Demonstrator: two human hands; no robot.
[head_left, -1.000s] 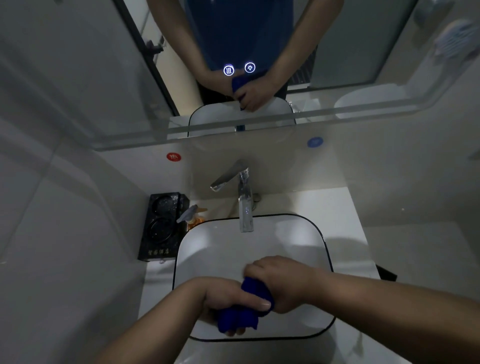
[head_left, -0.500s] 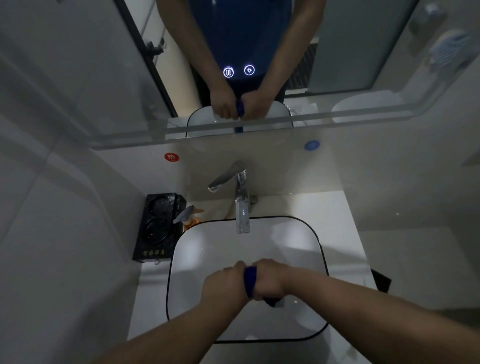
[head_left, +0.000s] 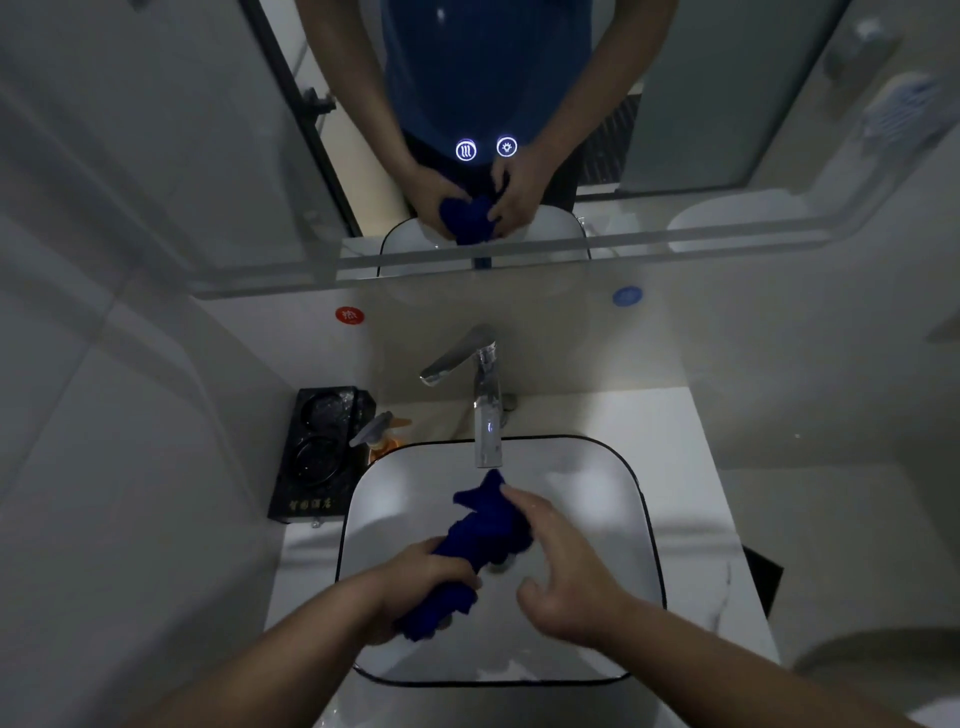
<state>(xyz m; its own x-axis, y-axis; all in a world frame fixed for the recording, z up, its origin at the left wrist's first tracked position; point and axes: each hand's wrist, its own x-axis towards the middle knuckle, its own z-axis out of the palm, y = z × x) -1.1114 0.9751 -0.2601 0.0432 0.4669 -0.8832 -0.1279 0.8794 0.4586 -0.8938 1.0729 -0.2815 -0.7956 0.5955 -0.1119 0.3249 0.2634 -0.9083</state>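
A twisted dark blue cloth (head_left: 485, 525) hangs over the white square basin (head_left: 631, 499), its far end just below the spout of the chrome tap (head_left: 485, 395). My left hand (head_left: 421, 582) grips the near end of the cloth in a fist. My right hand (head_left: 561, 566) lies to the right of the cloth with fingers spread; its fingertips touch the upper part of the cloth. No water stream is visible from the tap.
A black tray with two round wells (head_left: 319, 447) stands left of the basin, a pump bottle of orange liquid (head_left: 382, 434) beside it. A mirror (head_left: 727, 130) above reflects my arms and the cloth. The white counter (head_left: 691, 530) runs right; a toilet lid (head_left: 883, 660) shows at lower right.
Both hands were clenched together on the wrung cloth. Now my right hand has released its grip and spread its fingers, and the cloth has unrolled toward the tap.
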